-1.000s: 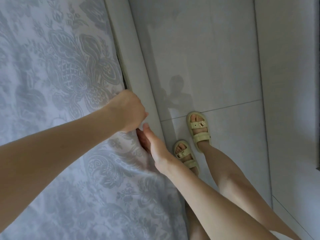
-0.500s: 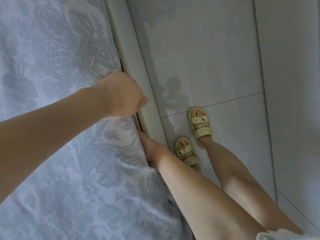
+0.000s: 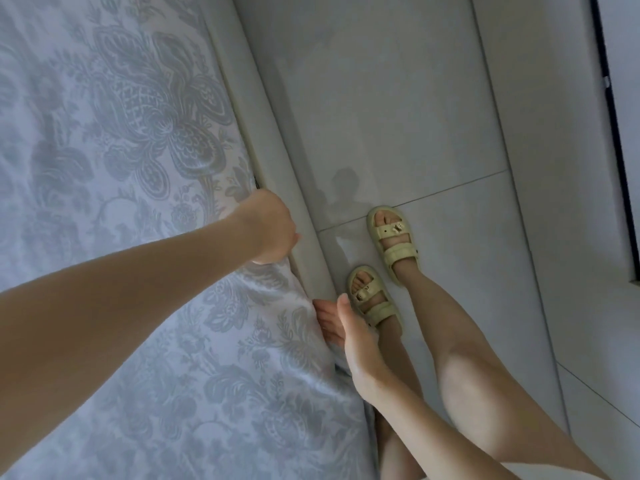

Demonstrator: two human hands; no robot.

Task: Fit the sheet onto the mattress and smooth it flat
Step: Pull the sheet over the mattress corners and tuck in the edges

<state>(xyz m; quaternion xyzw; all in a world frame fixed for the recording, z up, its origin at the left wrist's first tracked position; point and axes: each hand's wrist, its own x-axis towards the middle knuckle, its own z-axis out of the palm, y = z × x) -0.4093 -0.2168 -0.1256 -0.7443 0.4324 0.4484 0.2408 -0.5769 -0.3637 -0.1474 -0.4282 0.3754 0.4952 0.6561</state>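
A pale blue sheet (image 3: 114, 161) with a grey floral print covers the mattress, filling the left half of the view. My left hand (image 3: 268, 230) is fisted at the mattress's right edge, gripping the sheet's edge where it meets the cream bed frame (image 3: 277, 143). My right hand (image 3: 346, 332) is lower down beside the mattress side, fingers straight and apart, its fingertips against the sheet's hanging edge. Whether it holds any fabric is hidden.
Glossy grey floor tiles (image 3: 398, 98) run along the right of the bed. My legs and two yellow sandals (image 3: 391, 240) stand close to the frame. A dark vertical strip (image 3: 613, 116) borders the far right.
My right hand has come out from the gap beside the mattress and now shows its fingers. My left fist stays on the sheet's edge. The view has shifted slightly.
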